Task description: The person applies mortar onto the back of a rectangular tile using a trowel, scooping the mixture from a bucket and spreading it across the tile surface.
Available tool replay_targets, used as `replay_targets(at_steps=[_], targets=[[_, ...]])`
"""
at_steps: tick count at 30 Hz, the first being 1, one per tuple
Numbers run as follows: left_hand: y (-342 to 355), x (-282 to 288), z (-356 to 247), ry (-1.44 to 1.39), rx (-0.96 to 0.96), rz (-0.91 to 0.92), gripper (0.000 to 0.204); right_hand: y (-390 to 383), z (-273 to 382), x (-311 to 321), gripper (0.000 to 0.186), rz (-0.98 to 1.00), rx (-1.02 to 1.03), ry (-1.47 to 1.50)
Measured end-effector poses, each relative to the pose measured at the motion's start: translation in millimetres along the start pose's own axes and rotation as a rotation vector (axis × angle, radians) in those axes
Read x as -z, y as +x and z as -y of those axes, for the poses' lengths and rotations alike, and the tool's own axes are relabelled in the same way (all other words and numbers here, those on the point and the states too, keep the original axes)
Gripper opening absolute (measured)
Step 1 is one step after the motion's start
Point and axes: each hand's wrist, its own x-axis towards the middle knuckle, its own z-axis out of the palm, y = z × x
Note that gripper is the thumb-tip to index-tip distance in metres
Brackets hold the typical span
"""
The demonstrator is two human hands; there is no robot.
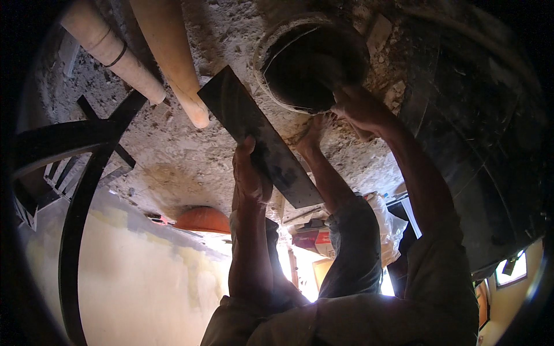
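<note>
Two pale poles slant over rough, crumbly ground, one banded dark. A black barred frame stands at the left, before a patchy cream wall. An orange-red rounded object sits near the wall; a dark sheet spreads rightward.

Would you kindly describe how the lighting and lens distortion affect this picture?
Head view: white glare washes out the background between the legs; head view: deep shadow obscures the inside of the round container by the right hand; head view: the black bar bows near the picture's rim.
</note>
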Motion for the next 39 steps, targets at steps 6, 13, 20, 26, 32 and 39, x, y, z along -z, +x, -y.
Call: replay_targets(at_steps=[6,13,20,26,32,39], targets=[[-0.5,7.5,-6.0,0.023,-0.01,0.001,0.045,-41.4,8.0,-36.9,0.067,-0.342,0.207,-1.118],[3.9,-2.2,-6.0,-0.011,-0.04,-0.036,0.046,-1.8,-12.5,-53.3,0.058,-0.524,0.583,-1.341],[3.5,3.9,-1.5,-0.034,-0.016,0.03,0.046,47.8,-29.0,-33.2,0.027,0.021,0.303,-0.712],[4.1,10.7,-4.8,-0.012,0.001,0.066,0.046,29.1,-6.9,-19.6,0.018,0.008,-0.085,0.168],[3.3,11.4,-10.1,-0.024,0.001,0.049,0.048,9.5,-4.1,-9.0,0.018,-0.016,-0.249,0.238],[2.4,6.9,-12.0,-0.034,-0.012,0.019,0.047,-20.6,-22.6,-29.8,0.025,-0.306,0.179,-0.852]])
